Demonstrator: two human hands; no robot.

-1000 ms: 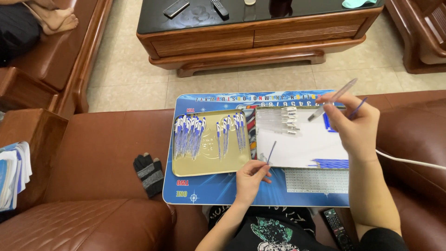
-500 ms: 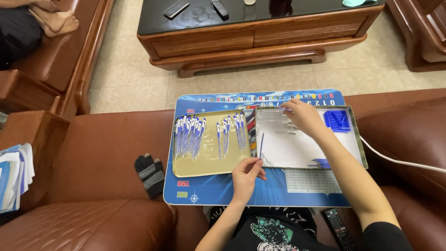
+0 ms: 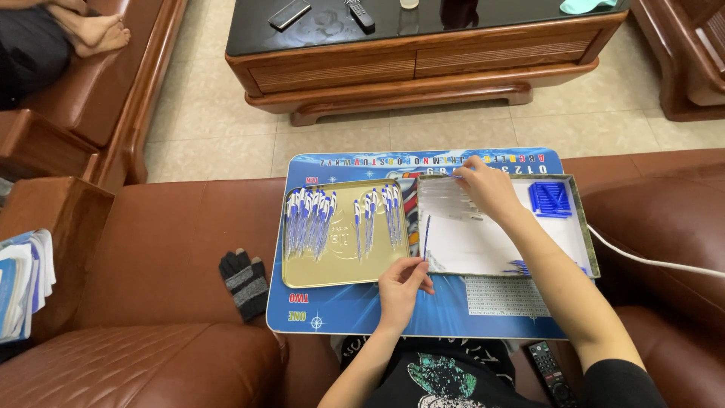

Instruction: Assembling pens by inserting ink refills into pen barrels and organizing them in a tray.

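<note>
My left hand [image 3: 402, 283] rests at the front edge of a gold tray [image 3: 340, 279] and pinches a thin blue pen refill [image 3: 427, 236] that points away from me. Several blue and white pens [image 3: 310, 215] lie in rows in the gold tray. My right hand [image 3: 487, 189] reaches across a white tray [image 3: 529, 245]. Its fingertips are down on a pile of clear pen barrels [image 3: 445, 202] at the tray's far left corner, and I cannot tell whether they grip one. Blue caps [image 3: 550, 198] lie at the tray's far right.
Both trays sit on a blue lap board [image 3: 340, 313] across my knees on a brown leather sofa. A dark glove [image 3: 243, 283] lies to the left, a remote [image 3: 551, 374] by my right leg, and a white cable [image 3: 657, 261] to the right. A wooden coffee table [image 3: 423, 60] stands ahead. Another person's feet [image 3: 91, 30] rest at far left.
My right hand held a pen up at the right, then came down and left to the clear barrels. My left hand with the refill has barely shifted.
</note>
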